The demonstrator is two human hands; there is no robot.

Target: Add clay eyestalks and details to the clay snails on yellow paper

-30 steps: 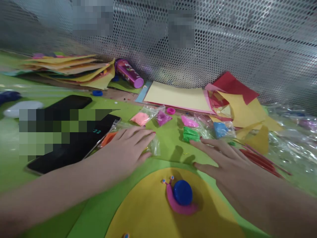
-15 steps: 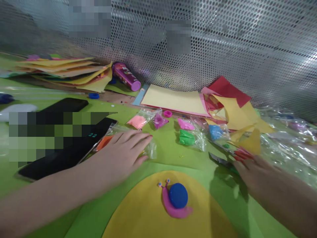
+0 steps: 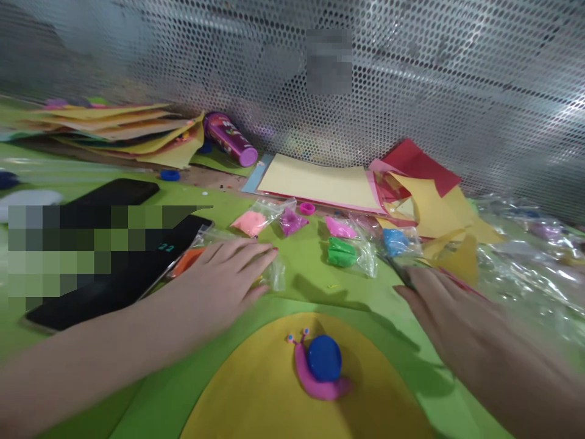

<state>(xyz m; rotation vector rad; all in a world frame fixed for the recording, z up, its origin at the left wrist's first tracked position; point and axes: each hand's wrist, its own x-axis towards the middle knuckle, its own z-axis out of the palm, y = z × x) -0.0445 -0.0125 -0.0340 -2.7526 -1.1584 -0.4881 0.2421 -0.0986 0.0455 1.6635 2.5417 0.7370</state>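
Note:
My left hand lies palm down with its fingers spread over a clear bag of orange clay. Scissors are mostly covered by my right hand; only a dark blade shows past its fingertips. The fingers of that hand reach forward, with the thumb apart from them. Between and below my hands, a pink clay snail with a round blue shell and two eye stalks sits on a yellow paper disc. A green clay bag and a blue clay bag lie close to my right hand.
Left of my left hand are a black phone and another dark device. Stacked paper, a purple can, cream sheets and clear plastic wrapping line the perforated metal panel.
My right hand has moved left and forward over the scissors, hiding their red handle and lower blade. My left hand keeps its place on the bag. The view has shifted slightly.

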